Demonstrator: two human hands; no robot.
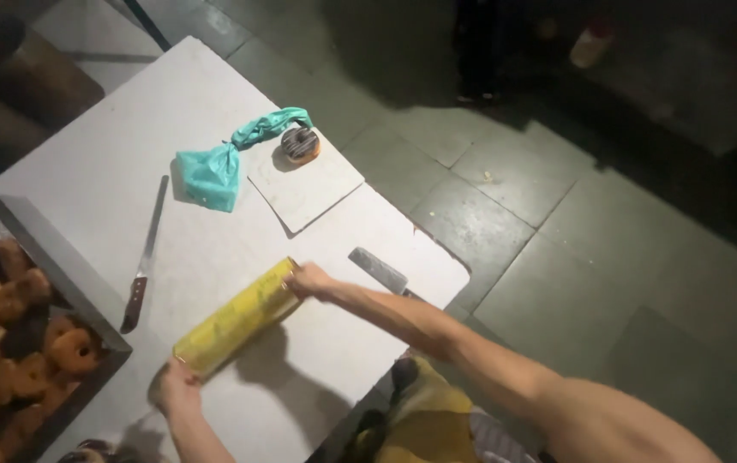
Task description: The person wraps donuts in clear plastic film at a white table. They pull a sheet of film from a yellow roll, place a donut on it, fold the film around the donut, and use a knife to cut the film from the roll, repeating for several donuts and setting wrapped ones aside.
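Both hands grip one yellow roll of wrap (236,319), which lies slantwise just above the white tabletop (94,171): the left hand (176,386) cups its lower end near the front edge, the right hand (310,279) caps the upper end, and the fingers of each are clamped on the roll, though the dim light hides how each one sits. Whether the roll touches the tabletop or hangs slightly over it I cannot tell; its shadow falls close beneath. To the left, a tray of doughnuts (8,343) stands against the tabletop's edge, and a long knife with a dark wooden handle (141,274) lies between the tray and the roll. Just beyond the right hand a broad metal blade (379,269) rests near the right-hand edge. Farther back, a single chocolate-topped doughnut (301,145) sits on a small white board (308,189), with a teal piping bag (218,167) touching the board's left side. As a judgement, the risks are these: the roll's upper end is close to the blade, so a swing of the right hand could brush it or knock it to the tiled floor (557,257); and a slack hold on either end could let the roll slide toward the knife or the tray.
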